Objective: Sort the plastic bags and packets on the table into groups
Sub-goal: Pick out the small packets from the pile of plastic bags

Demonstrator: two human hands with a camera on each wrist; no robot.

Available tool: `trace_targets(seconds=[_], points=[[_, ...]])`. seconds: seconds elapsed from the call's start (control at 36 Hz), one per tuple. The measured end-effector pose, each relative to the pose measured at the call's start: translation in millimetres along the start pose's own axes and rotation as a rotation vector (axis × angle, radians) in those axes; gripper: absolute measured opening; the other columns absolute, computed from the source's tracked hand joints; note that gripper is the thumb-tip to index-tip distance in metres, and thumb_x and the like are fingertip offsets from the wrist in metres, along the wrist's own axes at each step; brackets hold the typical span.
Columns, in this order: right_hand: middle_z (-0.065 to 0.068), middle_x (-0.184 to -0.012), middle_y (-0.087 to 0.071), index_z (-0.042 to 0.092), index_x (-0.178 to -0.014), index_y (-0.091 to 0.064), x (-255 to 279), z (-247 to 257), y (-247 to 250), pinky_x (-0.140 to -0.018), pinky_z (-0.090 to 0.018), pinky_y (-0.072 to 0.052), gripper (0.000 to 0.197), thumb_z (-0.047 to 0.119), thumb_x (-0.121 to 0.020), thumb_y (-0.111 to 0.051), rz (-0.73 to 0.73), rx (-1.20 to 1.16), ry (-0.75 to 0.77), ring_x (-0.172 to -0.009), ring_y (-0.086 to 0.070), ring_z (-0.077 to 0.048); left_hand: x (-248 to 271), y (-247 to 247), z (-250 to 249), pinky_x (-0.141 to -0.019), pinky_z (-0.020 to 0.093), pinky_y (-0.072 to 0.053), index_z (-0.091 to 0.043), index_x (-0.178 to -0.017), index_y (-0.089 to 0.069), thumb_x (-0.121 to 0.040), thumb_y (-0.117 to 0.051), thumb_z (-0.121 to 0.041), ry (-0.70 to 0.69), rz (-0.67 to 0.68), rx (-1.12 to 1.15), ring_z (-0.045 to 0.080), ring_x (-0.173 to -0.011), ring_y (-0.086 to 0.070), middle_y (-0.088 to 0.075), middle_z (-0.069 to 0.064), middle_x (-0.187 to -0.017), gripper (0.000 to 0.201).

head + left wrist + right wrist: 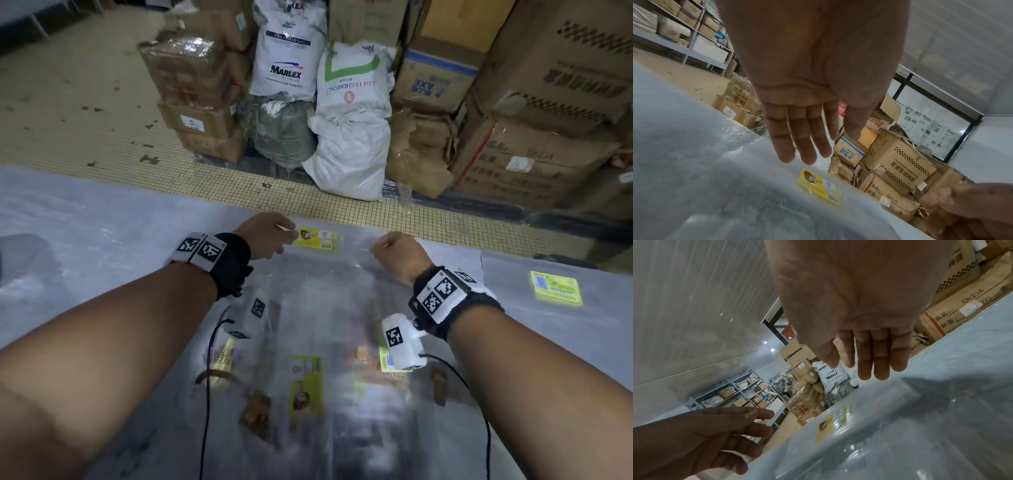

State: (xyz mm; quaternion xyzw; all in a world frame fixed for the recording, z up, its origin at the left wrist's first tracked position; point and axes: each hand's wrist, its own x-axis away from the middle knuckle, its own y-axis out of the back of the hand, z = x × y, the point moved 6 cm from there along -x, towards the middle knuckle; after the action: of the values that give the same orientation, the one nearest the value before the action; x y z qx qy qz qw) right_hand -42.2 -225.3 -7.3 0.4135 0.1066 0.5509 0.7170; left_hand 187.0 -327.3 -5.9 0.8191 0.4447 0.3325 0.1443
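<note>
Nearest the camera, blurred packets (306, 387) with yellow and brown labels lie under a large clear plastic bag (325, 291) spread over the grey surface (85, 219). Above them, two forearms wearing black wrist straps with square-coded white markers reach forward. The left hand (265, 236) is at the bag's far left edge and the right hand (397, 251) at its far right; in the head view both look knuckle-up and curled, yet each wrist view shows fingers stretched straight over the plastic, so whether either pinches the film cannot be told. Between the hands, a yellow label (318, 238) shows at the bag's far edge. Well off to the right, a separate yellow-green packet (555, 287) lies flat on the surface. Beyond the surface's edge runs a floor of small yellowish tiles (85, 102), then white sacks (349, 150) and stacked cardboard boxes (534, 113).
</note>
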Motion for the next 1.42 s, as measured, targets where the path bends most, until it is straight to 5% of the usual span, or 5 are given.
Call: trace_targets(seconds=[0.64,0.81,0.92,1.11,1.42], points=[[-0.013,-0.11,-0.068,0.016,-0.087,-0.061,113.6,-46.2,-26.4,-0.092,-0.046,-0.053,0.01,0.026,-0.091,-0.061,0.191,-0.094,0.15,-0.096,-0.062,-0.028,154.7,-83.4,61.2,-0.078,0.032,-0.049,-0.018,-0.103,-0.064,-0.088,-0.069,-0.03,0.246,-0.256,-0.12,0.033,-0.106,-0.065,-0.068,0.013,-0.114,0.02],[-0.011,-0.101,-0.071,0.014,-0.09,-0.064,133.6,-46.7,-32.1,-0.087,-0.042,-0.055,0.012,0.026,-0.09,-0.062,0.195,-0.1,0.117,-0.089,-0.065,-0.027,171.4,-92.8,79.9,-0.1,0.031,-0.042,-0.028,-0.112,-0.056,-0.087,-0.069,-0.042,0.323,-0.243,-0.206,0.021,-0.108,-0.061,-0.067,0.0,-0.118,0.032],[-0.013,-0.093,-0.073,0.018,-0.077,-0.06,142.9,-43.5,-34.0,-0.085,-0.043,-0.057,0.014,0.023,-0.09,-0.063,0.191,-0.117,0.092,-0.077,-0.064,-0.024,171.3,-100.4,86.4,-0.078,0.021,-0.038,-0.018,-0.134,-0.052,-0.091,-0.067,-0.038,0.335,-0.193,-0.242,0.02,-0.11,-0.06,-0.063,0.005,-0.129,0.05],[-0.017,-0.089,-0.071,0.014,-0.071,-0.058,157.1,-37.1,-44.8,-0.055,-0.026,-0.048,0.024,0.018,-0.095,-0.057,0.261,-0.059,0.049,-0.066,-0.06,-0.023,165.2,-108.4,98.7,-0.104,0.032,-0.041,-0.011,-0.144,-0.04,-0.091,-0.067,-0.036,0.344,-0.113,-0.275,0.028,-0.133,-0.046,-0.045,0.011,-0.147,0.064],[-0.001,-0.067,-0.065,0.013,-0.071,-0.06,161.2,-46.5,-88.2,-0.052,-0.025,-0.047,0.025,0.019,-0.095,-0.058,0.365,-0.047,-0.061,-0.056,-0.058,-0.018,165.6,-111.7,94.9,-0.093,0.042,-0.052,-0.008,-0.132,-0.046,-0.078,-0.078,-0.039,0.31,-0.131,-0.295,0.035,-0.113,-0.059,-0.059,0.015,-0.127,0.07]])
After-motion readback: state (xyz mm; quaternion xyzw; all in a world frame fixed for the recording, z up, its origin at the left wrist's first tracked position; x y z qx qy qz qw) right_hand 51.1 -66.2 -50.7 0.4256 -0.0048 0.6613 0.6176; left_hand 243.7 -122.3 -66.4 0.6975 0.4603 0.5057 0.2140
